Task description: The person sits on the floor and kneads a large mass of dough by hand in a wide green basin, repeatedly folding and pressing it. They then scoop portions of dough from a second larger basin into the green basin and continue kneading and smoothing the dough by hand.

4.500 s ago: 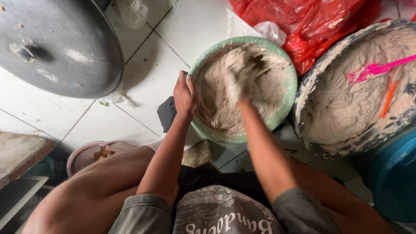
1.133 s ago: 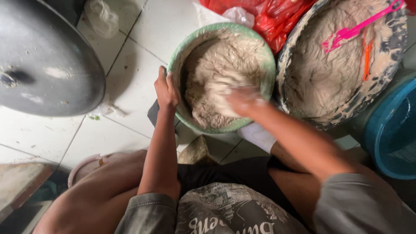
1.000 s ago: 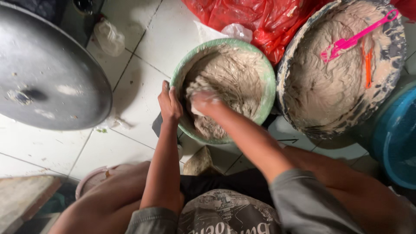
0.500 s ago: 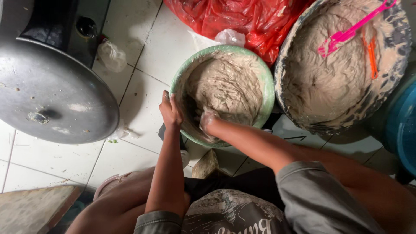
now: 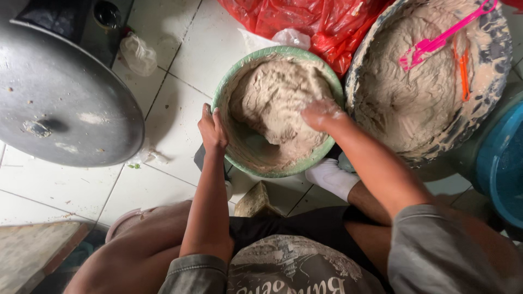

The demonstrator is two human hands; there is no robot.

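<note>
Centre-top of the frame, w/ the green bowl (image 5: 229, 92) on the white tiled floor (image 5: 180, 60): your left hand (image 5: 211, 129) is clamped on its left rim, thumb and fingers pinching the edge. Your right hand (image 5: 321, 113) sits on the dough (image 5: 278, 103) inside the bowl, right side, coated in the stuff; fingers blurred, so can't tell if they're spread or curled. Dough is a pale grey-brown lump piled toward the bowl's upper half, bare wet wall showing at lower left inside.

Upper right: a bigger basin (image 5: 490, 81), rim smeared, full of the same mix, w/ a pink spatula (image 5: 436, 41) and an orange stick (image 5: 463, 68) lying on it. It nearly touches the green bowl. Red plastic bag (image 5: 305, 19) crumpled along the top edge, between and behind both; a clear plastic scrap (image 5: 291, 38) just under it. Another clear bag (image 5: 137, 53) lies on the tiles, upper left, beside a big round grey metal lid (image 5: 60, 92). Blue tub (image 5: 504, 163) at right edge. Your white sock (image 5: 329, 177) shows just below the bowl. No readable label on any bag.
</note>
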